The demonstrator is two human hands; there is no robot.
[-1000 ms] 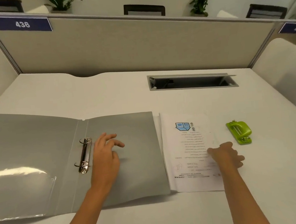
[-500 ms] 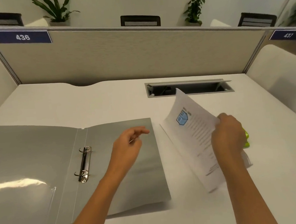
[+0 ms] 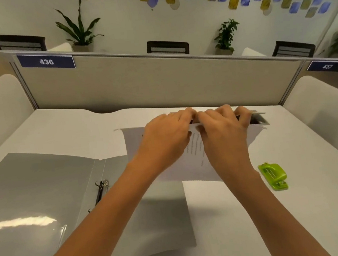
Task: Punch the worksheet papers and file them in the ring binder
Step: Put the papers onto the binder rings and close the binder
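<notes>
The worksheet papers (image 3: 197, 166) are held clear of the desk (image 3: 307, 207) in the middle of the frame, tilted so that their upper edge is turned toward the partition (image 3: 159, 83). Printed lines are seen on the sheet between the two hands, but they are too blurred to be read.

The left hand (image 3: 165, 140) is set on the upper edge of the stack, just left of centre. Its fingers are curled over that edge, so its grip is closed on the papers. The right hand (image 3: 225, 136) is placed just beside it, nearly touching, with its fingers likewise curled over the top edge and its grip closed on the same stack. Both hands are blurred, and where the thumbs lie cannot be told.

The ring binder (image 3: 35, 194) is laid open and flat in the lower left of the frame, its right cover partly hidden by the left forearm. The metal rings (image 3: 101, 189) are seen at the spine; whether they are open or closed cannot be told.

The green hole punch (image 3: 273, 176) is found on the desk at the right of the frame, beside the right forearm and apart from the papers. Part of a cable slot (image 3: 262, 119) is seen at the upper right corner of the papers. Blue labels marked 436 (image 3: 46, 62) and 437 (image 3: 327, 66) are fixed to the partition.
</notes>
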